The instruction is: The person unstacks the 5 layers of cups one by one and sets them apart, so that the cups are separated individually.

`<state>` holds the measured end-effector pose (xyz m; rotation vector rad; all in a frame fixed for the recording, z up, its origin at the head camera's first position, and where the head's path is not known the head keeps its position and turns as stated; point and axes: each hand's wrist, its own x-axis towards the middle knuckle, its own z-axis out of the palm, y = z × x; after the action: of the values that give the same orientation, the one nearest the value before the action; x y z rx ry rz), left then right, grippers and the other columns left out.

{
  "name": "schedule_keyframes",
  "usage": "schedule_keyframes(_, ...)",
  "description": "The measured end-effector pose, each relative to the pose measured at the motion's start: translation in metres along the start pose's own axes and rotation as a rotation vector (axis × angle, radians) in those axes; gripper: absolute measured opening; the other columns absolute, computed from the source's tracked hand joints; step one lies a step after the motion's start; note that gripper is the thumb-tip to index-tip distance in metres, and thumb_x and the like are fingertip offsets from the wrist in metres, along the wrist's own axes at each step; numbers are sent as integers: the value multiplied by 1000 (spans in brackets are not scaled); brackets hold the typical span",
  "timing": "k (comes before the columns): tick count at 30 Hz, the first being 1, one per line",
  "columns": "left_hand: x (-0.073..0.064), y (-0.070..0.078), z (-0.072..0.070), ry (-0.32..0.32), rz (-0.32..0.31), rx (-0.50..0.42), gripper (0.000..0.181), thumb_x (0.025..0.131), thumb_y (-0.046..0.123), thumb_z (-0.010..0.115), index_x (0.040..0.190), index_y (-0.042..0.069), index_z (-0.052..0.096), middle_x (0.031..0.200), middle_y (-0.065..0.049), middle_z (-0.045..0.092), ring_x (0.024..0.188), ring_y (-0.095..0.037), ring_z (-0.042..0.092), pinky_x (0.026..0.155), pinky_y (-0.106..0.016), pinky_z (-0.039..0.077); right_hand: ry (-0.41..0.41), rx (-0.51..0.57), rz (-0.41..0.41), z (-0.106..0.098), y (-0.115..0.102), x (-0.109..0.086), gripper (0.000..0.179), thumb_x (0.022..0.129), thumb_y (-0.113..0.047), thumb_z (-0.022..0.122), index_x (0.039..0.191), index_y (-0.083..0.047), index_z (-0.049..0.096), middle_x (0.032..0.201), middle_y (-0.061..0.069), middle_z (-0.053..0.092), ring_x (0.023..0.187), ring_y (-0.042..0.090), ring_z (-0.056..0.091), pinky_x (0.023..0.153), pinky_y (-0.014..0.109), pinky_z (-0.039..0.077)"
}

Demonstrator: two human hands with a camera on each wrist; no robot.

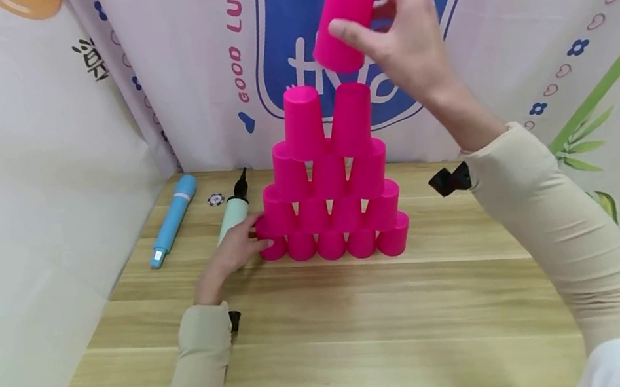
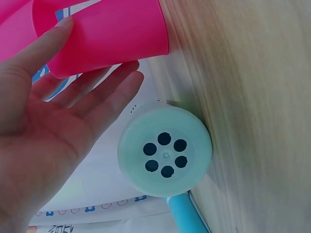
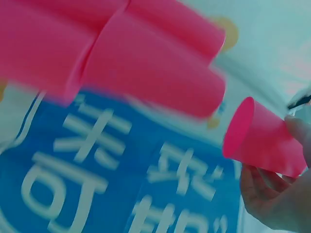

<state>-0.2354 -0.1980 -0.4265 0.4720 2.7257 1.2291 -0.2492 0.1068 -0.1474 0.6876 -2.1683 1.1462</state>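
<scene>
A pyramid of pink cups (image 1: 327,214) stands mouth down on the wooden table, with two cups (image 1: 303,121) in its upper row. Above that row my right hand (image 1: 407,34) holds another pink cup (image 1: 345,13), tilted, between thumb and fingers. In the right wrist view this cup (image 3: 267,141) is apart from the blurred stack (image 3: 150,63). Low on the left, my left hand (image 1: 237,247) rests at the end cup (image 1: 273,246) of the bottom row. Its thumb touches that cup (image 2: 112,34) in the left wrist view, and its fingers extend fairly straight along the other side.
Just left of the stack lies a pale green hand pump (image 1: 234,212) with a black nozzle. A blue stick-shaped object (image 1: 173,220) and a small round chip (image 1: 216,199) lie farther left. A printed cloth (image 1: 186,72) hangs behind the table (image 1: 367,344).
</scene>
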Motion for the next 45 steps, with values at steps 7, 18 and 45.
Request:
schedule_keyframes(7,1,2,-3,-10,-2,-2,65,91,12,65,146,-1,33,137,-23,49,118,-40,54,98,-48,47,185,6,114,-28,75,-3,70,85,-21,74,144,-16,37,133,-1,52,116,14,53,97,26,48)
schedule_keyframes(18,1,2,-2,-38,-18,-16,66,92,13,64,147,-2,31,139,-24,47,117,-41,55,98,-48,47,42,-119,636,0,262,-125,72,89,-17,69,146,-2,27,138,21,46,122,33,50,102,42,45)
schedule_keyframes(45,-1,3,-1,-28,4,-6,65,93,13,64,148,0,30,139,-23,48,121,-40,51,100,-50,45,88,-214,644,11,290,-159,73,91,-22,67,146,-1,25,142,24,40,131,35,41,111,43,34)
